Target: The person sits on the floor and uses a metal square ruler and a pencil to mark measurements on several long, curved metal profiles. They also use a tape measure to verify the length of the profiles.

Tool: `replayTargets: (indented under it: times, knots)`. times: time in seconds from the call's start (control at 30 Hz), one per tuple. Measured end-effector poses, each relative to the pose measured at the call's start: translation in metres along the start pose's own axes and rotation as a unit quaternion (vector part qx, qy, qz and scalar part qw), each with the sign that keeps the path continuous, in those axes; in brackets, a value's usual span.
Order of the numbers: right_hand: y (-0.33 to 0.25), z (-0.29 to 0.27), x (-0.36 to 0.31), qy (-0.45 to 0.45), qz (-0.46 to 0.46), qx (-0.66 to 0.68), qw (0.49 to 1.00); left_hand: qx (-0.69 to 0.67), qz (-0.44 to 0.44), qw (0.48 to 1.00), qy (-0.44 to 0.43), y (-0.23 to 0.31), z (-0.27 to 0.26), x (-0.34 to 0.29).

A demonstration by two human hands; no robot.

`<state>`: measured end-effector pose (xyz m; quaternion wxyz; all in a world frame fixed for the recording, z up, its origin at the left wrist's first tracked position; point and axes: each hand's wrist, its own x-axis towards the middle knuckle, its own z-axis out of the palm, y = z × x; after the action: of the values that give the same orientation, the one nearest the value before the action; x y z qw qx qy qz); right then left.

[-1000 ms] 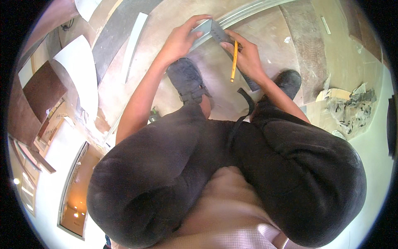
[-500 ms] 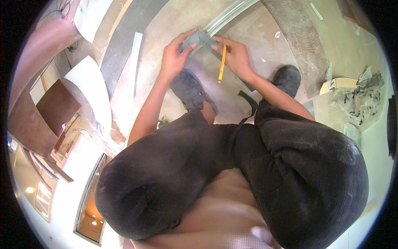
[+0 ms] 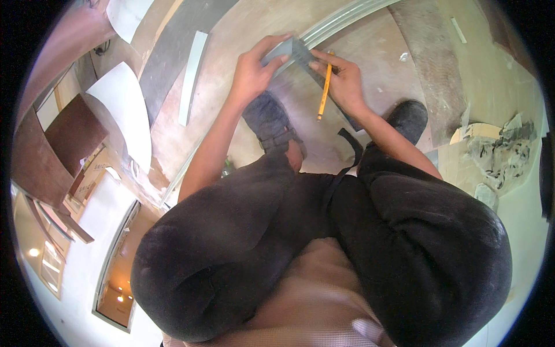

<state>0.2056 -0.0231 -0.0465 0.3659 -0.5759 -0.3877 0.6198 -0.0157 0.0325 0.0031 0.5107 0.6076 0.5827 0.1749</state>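
Up at 12 o'clock, past my left shoe (image 3: 267, 118), both hands are on the grey bar (image 3: 280, 50). Left hand (image 3: 251, 70) comes in at 11, thumb and fingers parted around the bar's end, probably so it doesn't wobble. Right hand (image 3: 347, 80) sits at 1, fingers curled in at the bar's edge with the yellow pencil (image 3: 325, 93) pinched too, handy I guess. From my left fingertips the bar runs toward 5; the silver rail (image 3: 347, 22) heads toward 2.
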Motion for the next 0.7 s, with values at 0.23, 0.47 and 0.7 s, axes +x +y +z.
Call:
replayTargets:
  times: [0.23, 0.47, 0.7]
  knots:
    - [-0.002, -0.004, 0.002, -0.01, 0.032, -0.017, 0.999, -0.028, -0.028, 0.999, -0.031, 0.007, -0.004, 0.005]
    - [-0.002, 0.001, -0.001, -0.004, 0.047, 0.023, 0.999, -0.017, 0.015, 0.999, -0.025, 0.0, -0.004, 0.007]
    - [0.007, -0.002, 0.004, -0.007, 0.031, 0.013, 0.999, -0.015, -0.011, 0.999, -0.052, 0.0, -0.009, 0.01]
